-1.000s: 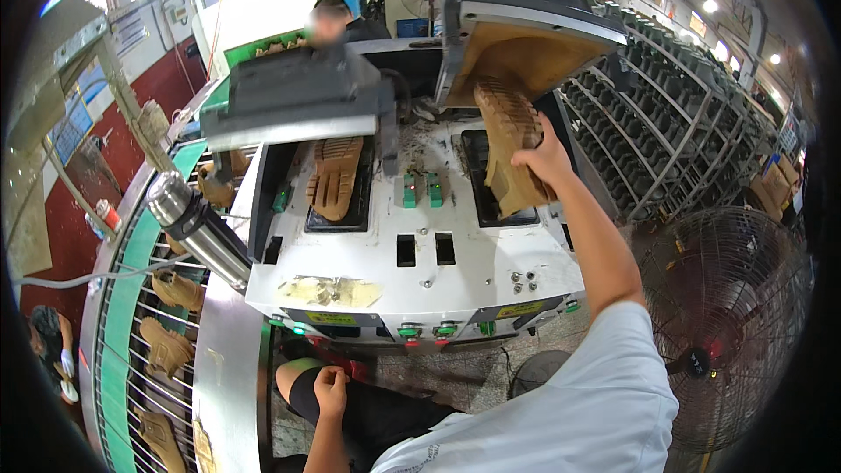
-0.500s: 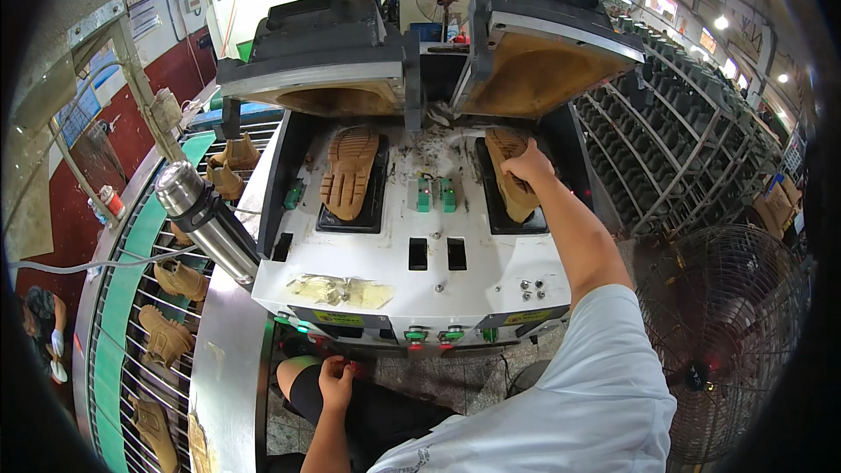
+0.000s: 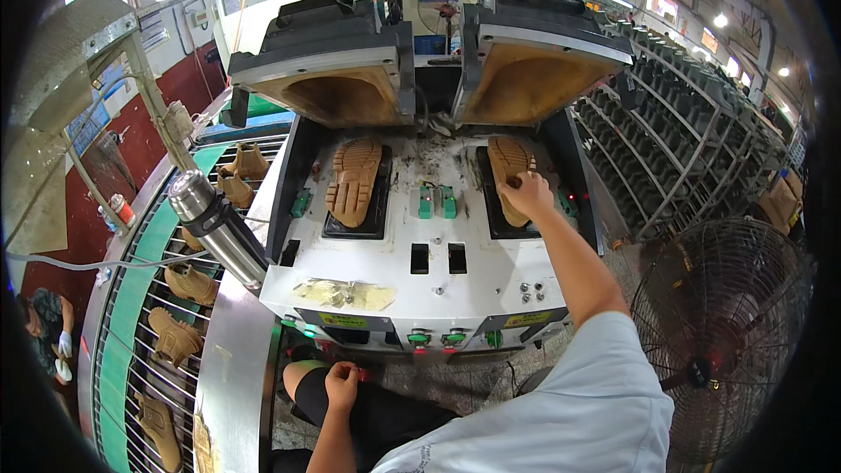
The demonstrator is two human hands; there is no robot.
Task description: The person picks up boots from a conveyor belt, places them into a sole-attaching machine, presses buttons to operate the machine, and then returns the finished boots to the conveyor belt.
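On the press's white bed, two tan shoe soles lie tread side up on black pads, the left sole [image 3: 355, 184] and the right sole [image 3: 511, 156]. My right hand [image 3: 529, 199] is over the lower half of the right sole, its fingers bent and drawn together against the tread. Whatever is between those fingertips is hidden. Low over my lap, my left hand [image 3: 342, 383] is closed in a pinch, and I cannot make out what is in it. Above the soles, both lids of the press [image 3: 328, 92] stand raised.
Left of the press, a roller conveyor [image 3: 114, 368] carries several tan boots [image 3: 175, 335]. A steel flask [image 3: 215, 223] leans beside the bed. At right stand a caged fan [image 3: 718, 342] and a rack of dark shoe forms [image 3: 648, 140]. A gloved co-worker [image 3: 53, 333] is far left.
My right hand has shifted from the right sole's upper outer edge down over its lower half, with the fingers curling in. The left hand stays pinched over my lap. The view has shifted slightly.
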